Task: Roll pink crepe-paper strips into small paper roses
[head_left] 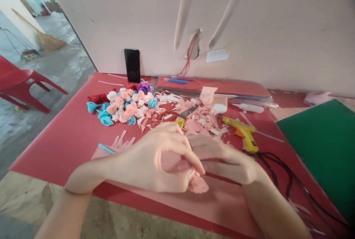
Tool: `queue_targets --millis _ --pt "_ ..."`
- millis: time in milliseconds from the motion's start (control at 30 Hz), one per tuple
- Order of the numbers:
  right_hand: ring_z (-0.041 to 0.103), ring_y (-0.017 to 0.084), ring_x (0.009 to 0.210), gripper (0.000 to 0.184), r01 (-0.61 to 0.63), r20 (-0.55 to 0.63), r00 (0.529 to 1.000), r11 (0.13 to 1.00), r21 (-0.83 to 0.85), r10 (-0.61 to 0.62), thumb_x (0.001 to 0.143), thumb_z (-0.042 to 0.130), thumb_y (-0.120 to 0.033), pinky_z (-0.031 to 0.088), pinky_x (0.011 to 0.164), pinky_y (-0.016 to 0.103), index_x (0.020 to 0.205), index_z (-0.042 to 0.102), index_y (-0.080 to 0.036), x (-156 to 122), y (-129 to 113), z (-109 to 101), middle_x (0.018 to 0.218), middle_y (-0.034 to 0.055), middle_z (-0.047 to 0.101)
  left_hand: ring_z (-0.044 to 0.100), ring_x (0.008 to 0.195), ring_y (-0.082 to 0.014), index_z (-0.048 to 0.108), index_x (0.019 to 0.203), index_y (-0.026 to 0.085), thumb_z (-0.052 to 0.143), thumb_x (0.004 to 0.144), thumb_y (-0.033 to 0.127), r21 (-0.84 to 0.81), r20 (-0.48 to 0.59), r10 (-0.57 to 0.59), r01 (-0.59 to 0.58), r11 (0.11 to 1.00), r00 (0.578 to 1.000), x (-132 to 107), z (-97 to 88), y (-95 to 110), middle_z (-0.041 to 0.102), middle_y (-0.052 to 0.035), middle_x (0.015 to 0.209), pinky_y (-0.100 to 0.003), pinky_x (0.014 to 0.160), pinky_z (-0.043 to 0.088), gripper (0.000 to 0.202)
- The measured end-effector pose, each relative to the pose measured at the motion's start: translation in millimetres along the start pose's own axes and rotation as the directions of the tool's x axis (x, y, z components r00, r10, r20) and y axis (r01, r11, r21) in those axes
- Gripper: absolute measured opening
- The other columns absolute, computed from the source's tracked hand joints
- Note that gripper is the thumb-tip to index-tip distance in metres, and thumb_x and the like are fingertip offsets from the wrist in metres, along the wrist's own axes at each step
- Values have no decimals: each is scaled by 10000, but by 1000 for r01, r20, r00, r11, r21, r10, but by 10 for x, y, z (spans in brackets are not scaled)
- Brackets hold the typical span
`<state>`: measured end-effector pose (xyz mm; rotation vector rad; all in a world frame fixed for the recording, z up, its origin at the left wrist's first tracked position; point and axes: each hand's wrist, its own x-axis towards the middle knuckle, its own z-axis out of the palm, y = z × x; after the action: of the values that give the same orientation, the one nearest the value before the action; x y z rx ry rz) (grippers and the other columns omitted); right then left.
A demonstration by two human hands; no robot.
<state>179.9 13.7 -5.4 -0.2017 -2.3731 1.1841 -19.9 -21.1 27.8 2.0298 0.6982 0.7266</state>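
Observation:
Between thumb and index finger, my left hand (166, 157) pinches a pink crepe paper flower (198, 184) with ruffled petals pointing towards me. My right hand (216, 154) meets it from the other side, fingers together against the flower's far part; its fingertips are hidden behind my left hand. Under both hands lies a sheet of pink paper (216, 205). Just beyond them are pliers with a yellow handle (181, 123) and scissors (188, 112) among pink paper scraps (198, 122).
Finished paper flowers (124, 106) are heaped at the left. A yellow glue gun (244, 133) lies right, its black cord trailing towards me. A phone (132, 65) leans on the white panel. A green board (321, 150) covers the right side of the red table (63, 132).

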Motion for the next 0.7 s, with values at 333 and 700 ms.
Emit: queue_targets --millis 333,700 --pt "573 168 804 390 -27 1 1000 999 -21 27 972 300 -349 452 753 321 864 623 -159 -16 -22 20 740 66 624 486 756 -127 688 718 173 603 706 55 27 -23 -6 7 1000 1000 7 27 -27 654 14 653 -280 804 432 147" --pt "574 179 825 461 -45 52 998 999 -1 45 977 281 -346 442 749 333 811 625 -88 40 -25 -7 804 138 663 488 754 -120 668 642 186 679 698 135 -28 -8 -72 71 997 997 19 20 -59 608 30 599 -260 778 424 77"
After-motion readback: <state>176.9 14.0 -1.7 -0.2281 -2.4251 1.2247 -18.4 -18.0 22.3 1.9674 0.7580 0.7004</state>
